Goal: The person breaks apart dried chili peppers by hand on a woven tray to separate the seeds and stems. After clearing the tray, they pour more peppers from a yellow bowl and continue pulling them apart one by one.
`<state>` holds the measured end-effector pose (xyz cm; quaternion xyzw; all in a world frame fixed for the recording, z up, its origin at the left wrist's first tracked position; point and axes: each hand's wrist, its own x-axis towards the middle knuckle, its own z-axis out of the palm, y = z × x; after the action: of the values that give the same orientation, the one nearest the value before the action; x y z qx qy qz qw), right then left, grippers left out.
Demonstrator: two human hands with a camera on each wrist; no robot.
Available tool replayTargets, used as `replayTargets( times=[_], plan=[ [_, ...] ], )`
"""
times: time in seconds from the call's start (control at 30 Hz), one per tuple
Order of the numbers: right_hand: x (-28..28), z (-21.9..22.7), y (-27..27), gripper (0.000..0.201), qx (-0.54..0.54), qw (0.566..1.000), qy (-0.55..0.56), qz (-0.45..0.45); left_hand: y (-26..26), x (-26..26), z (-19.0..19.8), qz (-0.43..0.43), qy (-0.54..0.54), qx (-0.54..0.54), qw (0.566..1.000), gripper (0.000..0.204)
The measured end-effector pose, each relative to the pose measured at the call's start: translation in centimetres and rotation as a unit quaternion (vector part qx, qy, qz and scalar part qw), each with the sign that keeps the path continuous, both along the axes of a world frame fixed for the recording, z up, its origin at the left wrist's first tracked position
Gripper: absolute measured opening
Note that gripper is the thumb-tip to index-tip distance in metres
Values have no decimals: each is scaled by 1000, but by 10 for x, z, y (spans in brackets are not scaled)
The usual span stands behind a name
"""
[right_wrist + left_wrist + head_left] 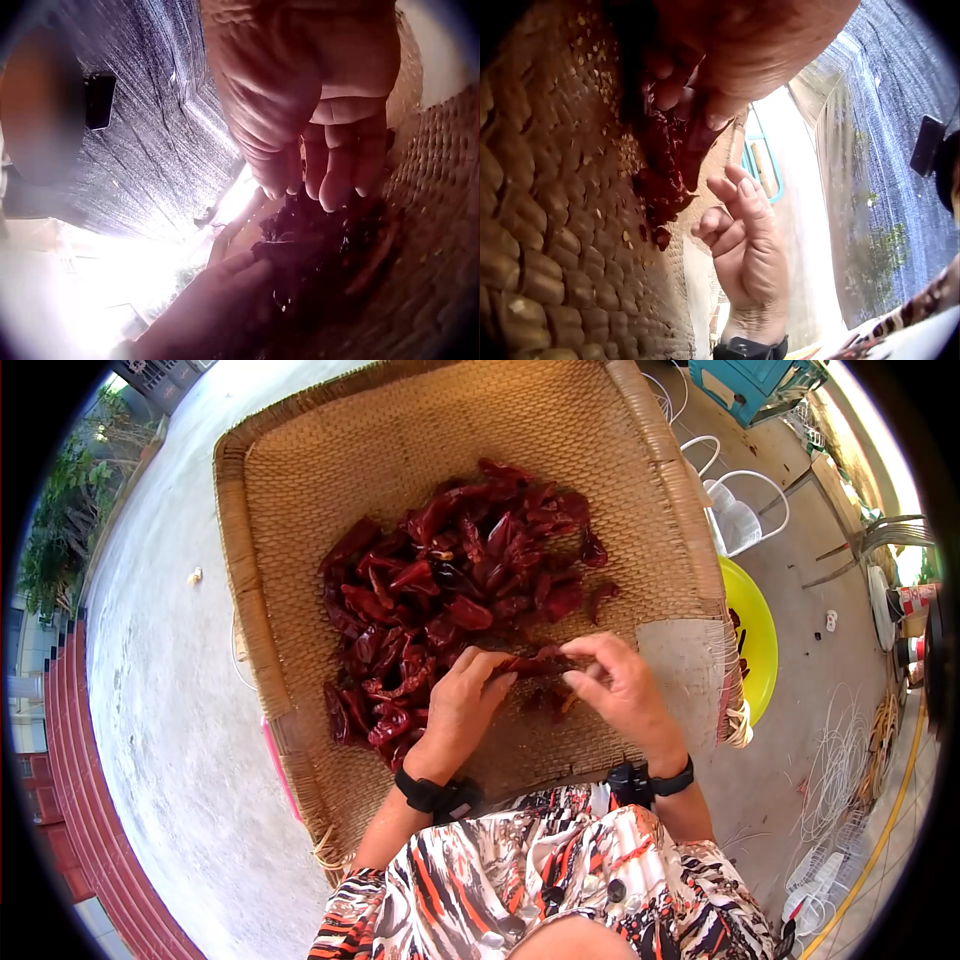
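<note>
Dark red, wrinkled dried peppers (470,610) lie piled in a large woven basket tray (660,490). My left hand (462,705) pinches one long pepper (525,665) between thumb and fingers at the pile's lower right edge. Facing it, my right hand (625,690) has thumb and forefinger parted beside that pepper's other end. In the left wrist view my right hand (750,251) stands apart from the pepper (664,157), fingers loosely bent, while my left hand (757,45) holds it. The right wrist view has my right hand's fingers (337,165) pointing down over the dark peppers.
Right of the tray stands a yellow-green basin (757,640) with some dark red pieces in it. White wire (845,760) lies coiled on the concrete floor, and a white container (735,520) with a handle stands near a teal object (745,385). Red steps (95,790) run along the left.
</note>
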<state>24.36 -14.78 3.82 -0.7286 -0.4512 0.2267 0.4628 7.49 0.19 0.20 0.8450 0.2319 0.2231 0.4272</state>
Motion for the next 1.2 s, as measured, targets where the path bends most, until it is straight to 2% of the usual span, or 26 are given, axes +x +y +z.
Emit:
replayTargets(
  times=[0.07,0.13,0.17,0.27,0.37,0.47,0.5,0.57,0.63,0.73,0.77,0.83,0.9,0.93,0.97,1.03,1.13,1.2],
  plan=[
    [-7,3,6,27,-35,999,15,33,1,0,3,-10,-29,-30,999,19],
    [-9,-12,9,25,6,999,-17,49,-2,-3,5,-5,7,-175,985,16],
    [-9,-17,10,24,27,997,-33,57,-3,-4,6,-2,25,-246,969,16],
    [-11,-11,8,21,-15,993,103,50,-2,-6,18,-30,-33,-479,877,17],
    [-8,-11,7,19,-22,993,97,67,1,-10,7,-65,-48,-499,863,20],
    [-2,-10,1,16,-1,970,244,-18,-6,-4,6,-39,-100,-423,900,26],
    [3,-13,-3,15,61,955,282,-67,-6,-3,6,-23,-81,-342,936,29],
    [23,-19,-15,14,181,903,352,-166,-5,0,6,10,-41,-173,984,36],
    [40,-11,-28,17,311,809,454,-208,-2,0,-1,9,-13,-134,991,42],
    [80,-26,-62,27,457,665,581,-109,-2,2,-11,-3,6,-53,999,49],
    [83,-25,-71,28,469,611,616,-165,-3,2,-12,-9,9,-22,1000,51],
    [80,-19,-71,28,448,634,602,-188,-4,3,-10,-11,43,19,999,49],
    [71,-27,-65,26,377,730,543,-173,-5,3,-10,-14,59,54,997,45],
    [57,-23,-55,22,325,763,521,-203,-5,3,-14,-15,58,69,996,42],
    [46,-19,-44,20,263,813,482,-195,-5,3,-15,-16,57,83,995,39],
    [28,-24,-28,24,149,921,331,-144,-4,2,-9,-17,55,25,998,34],
    [6,-21,-9,24,27,969,244,-29,-6,0,-3,-14,28,-78,996,30],
    [-2,-20,-1,21,21,985,173,20,-7,0,-1,-23,10,-132,991,29]
  ],
)
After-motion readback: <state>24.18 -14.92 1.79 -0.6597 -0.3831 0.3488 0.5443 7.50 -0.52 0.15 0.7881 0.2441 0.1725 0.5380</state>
